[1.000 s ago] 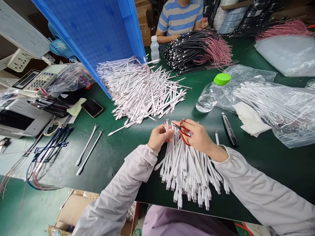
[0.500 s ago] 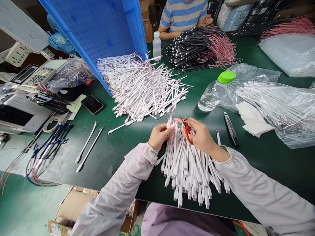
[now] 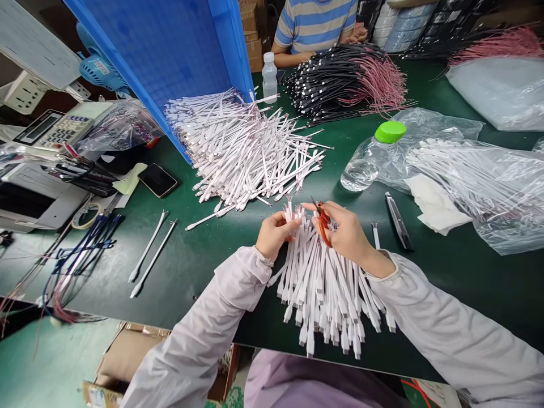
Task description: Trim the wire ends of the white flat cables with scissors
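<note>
My left hand (image 3: 275, 233) is closed around the stripped ends of a few short white USB cables (image 3: 290, 212), thumb pressed against fingers. In my right hand (image 3: 346, 229) are orange-handled cutters (image 3: 324, 222), their dark tips pointing up and left, just right of the held wire ends. Below both hands a fan of white cables (image 3: 325, 300) lies on the green table, plugs toward my body. A large heap of similar white cables (image 3: 250, 150) spills from a blue bin (image 3: 187, 56) tipped on its side.
A water bottle with green cap (image 3: 361, 170), utility knife (image 3: 398, 221), tissue (image 3: 437, 201) and bagged cables (image 3: 480, 170) lie right. Two loose cables (image 3: 153, 255) and a phone (image 3: 157, 180) lie left. A person in a striped shirt (image 3: 317, 25) sits opposite, behind black cables (image 3: 327, 79).
My left hand has shifted the held wire ends slightly left, away from the cutters. The right hand stays nearly in place. The whole view has moved very slightly.
</note>
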The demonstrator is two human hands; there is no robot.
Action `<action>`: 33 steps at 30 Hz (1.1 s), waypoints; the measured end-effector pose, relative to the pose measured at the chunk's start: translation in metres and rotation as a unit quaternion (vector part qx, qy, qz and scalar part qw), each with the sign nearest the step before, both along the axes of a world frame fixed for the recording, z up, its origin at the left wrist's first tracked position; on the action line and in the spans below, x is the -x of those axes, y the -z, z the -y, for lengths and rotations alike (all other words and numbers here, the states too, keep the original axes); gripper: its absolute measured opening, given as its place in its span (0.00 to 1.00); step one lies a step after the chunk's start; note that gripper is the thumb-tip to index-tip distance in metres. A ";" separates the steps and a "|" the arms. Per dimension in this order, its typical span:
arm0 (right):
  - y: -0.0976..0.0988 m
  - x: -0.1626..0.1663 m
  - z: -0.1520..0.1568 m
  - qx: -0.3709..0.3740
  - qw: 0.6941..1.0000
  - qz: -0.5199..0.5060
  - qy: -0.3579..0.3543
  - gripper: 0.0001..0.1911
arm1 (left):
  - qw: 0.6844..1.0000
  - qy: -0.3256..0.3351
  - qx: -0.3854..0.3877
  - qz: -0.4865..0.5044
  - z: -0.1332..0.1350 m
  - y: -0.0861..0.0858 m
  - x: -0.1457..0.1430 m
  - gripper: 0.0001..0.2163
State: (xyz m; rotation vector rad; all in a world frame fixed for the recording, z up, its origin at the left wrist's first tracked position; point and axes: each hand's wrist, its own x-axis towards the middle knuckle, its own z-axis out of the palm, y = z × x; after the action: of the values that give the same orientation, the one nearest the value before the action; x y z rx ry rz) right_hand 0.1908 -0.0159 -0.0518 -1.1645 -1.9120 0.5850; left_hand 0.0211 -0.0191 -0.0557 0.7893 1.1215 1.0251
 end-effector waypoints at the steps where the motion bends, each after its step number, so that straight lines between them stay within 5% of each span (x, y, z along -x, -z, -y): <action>1: 0.000 0.000 0.000 -0.005 1.000 0.002 0.003 0.07 | 1.000 -0.001 -0.001 -0.002 0.000 0.000 0.000 0.20; 5: 0.002 -0.001 0.000 -0.038 0.999 0.011 0.024 0.07 | 1.000 -0.014 -0.018 -0.010 0.001 0.001 -0.001 0.19; 12: 0.004 -0.001 0.001 -0.066 0.997 0.020 -0.043 0.15 | 0.998 -0.024 -0.048 -0.019 0.002 0.000 -0.001 0.19; 20: 0.008 0.001 0.000 -0.099 0.994 0.022 -0.030 0.12 | 0.999 -0.017 -0.005 0.044 0.001 -0.003 -0.001 0.19; 33: -0.009 -0.033 -0.021 0.014 0.966 0.250 -0.065 0.03 | 0.999 -0.025 0.019 0.030 0.001 -0.007 0.001 0.21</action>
State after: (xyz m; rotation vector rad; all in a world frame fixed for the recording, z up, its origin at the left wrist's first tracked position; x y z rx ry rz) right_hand 0.2238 0.0048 -0.0429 -1.3007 -2.4282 0.4100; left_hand 0.0205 -0.0199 -0.0484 0.6989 1.1108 1.0601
